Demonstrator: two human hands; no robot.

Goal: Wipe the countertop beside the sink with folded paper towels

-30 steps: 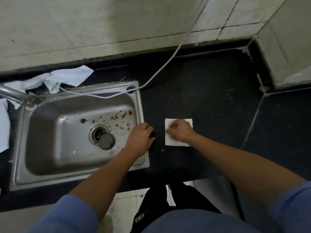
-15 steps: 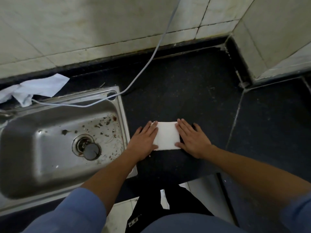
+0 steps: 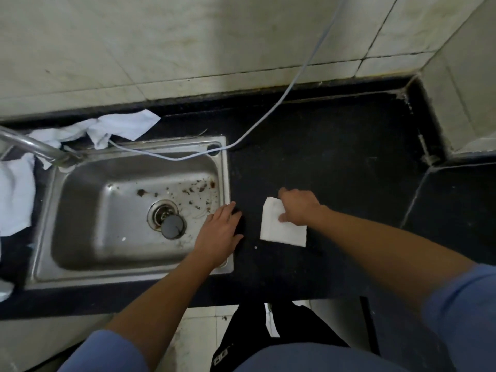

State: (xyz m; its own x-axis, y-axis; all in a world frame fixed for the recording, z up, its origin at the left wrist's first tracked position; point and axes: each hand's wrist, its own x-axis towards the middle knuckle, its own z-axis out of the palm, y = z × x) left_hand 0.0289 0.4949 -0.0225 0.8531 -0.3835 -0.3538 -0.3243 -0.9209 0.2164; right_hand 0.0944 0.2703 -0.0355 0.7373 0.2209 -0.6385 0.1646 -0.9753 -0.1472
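A folded white paper towel [image 3: 281, 229] lies on the black countertop [image 3: 335, 170] just right of the steel sink [image 3: 88, 218]. My right hand [image 3: 299, 206] covers the towel's upper right part with curled fingers, thumb on its top face, gripping it. My left hand [image 3: 220, 232] rests flat with straight fingers across the sink's right rim and the counter, a short gap left of the towel.
White cloths [image 3: 107, 128] lie behind and left of the sink by the tap [image 3: 35, 147]. A pale cable [image 3: 271, 110] runs from the wall down to the sink's back rim. A drain plug [image 3: 173, 226] sits in the dirty basin. Tiled walls bound the counter at back and right.
Half a second ago both hands lay flat on the towel's sides. Now my left hand has moved off to the sink rim, and my right hand has curled onto the towel.
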